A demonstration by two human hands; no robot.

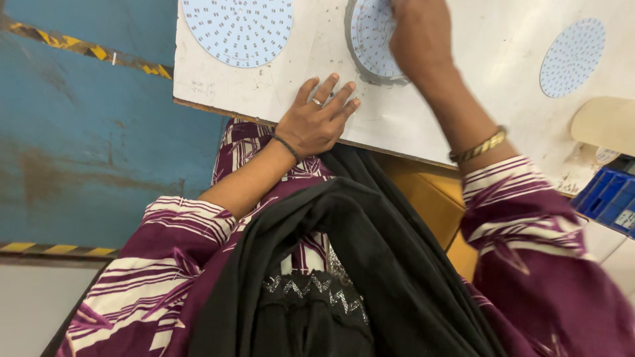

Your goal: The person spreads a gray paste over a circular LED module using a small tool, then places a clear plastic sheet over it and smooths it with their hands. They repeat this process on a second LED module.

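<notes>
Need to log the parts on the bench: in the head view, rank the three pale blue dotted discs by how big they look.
1. Left disc, cut off by the top edge.
2. Middle disc, in a grey ring, partly hidden by the right hand; unsure against the left one.
3. Right disc, smallest, fully visible but farther away.

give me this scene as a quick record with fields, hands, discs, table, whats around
left hand: left hand flat on the white table near its front edge, fingers spread, holding nothing
right hand: right hand on the middle disc, grip hidden
middle disc: pale blue, dotted, round, sits in a grey ring
other discs: left disc and right disc, same kind, lying flat, untouched
right edge: blue crate
floor: blue floor with striped tape
</notes>
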